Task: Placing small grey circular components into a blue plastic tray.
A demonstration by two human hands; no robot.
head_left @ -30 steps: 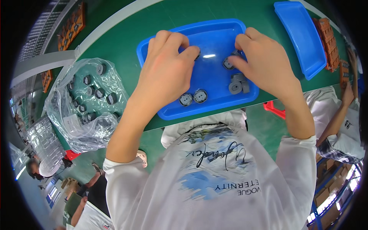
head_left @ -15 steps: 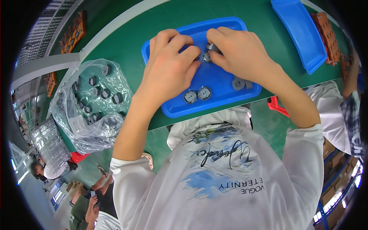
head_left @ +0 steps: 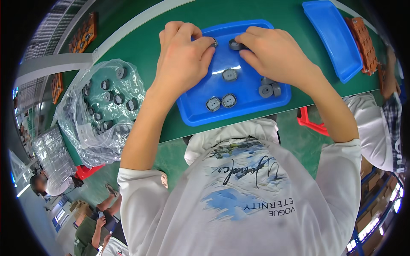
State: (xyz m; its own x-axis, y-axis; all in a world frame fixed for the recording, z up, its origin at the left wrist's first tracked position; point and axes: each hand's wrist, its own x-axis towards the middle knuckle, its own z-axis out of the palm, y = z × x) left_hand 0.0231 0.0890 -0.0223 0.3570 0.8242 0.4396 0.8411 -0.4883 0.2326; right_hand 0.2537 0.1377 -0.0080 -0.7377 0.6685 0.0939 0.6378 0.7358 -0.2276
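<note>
A shallow blue tray (head_left: 200, 121) lies in front of me, both hands over its far half. My left hand (head_left: 183, 57) pinches a small round grey part (head_left: 215, 43) at the tray's far left; my fingers mostly cover it. My right hand (head_left: 275, 53) has thumb and fingers closed on a dark grey round part (head_left: 234, 44), which is near the tray's far wall. Between and below the hands lies a light grey disc (head_left: 229, 75). Two silver-rimmed discs (head_left: 229, 100) sit side by side at the near edge. Several grey ring-like parts (head_left: 265, 90) are grouped at the right.
On the left, a clear plastic bag (head_left: 89, 145) holds several dark round parts. Another blue tray (head_left: 335, 40) lies at the far right beside a brown-orange slotted rack (head_left: 363, 45). A red stool (head_left: 314, 123) stands below the green table (head_left: 273, 10). Other people are nearby.
My hands have moved apart and slightly away from me. The light grey disc now lies in the tray's middle. My right fingers have shifted from a grey ring to the dark round part.
</note>
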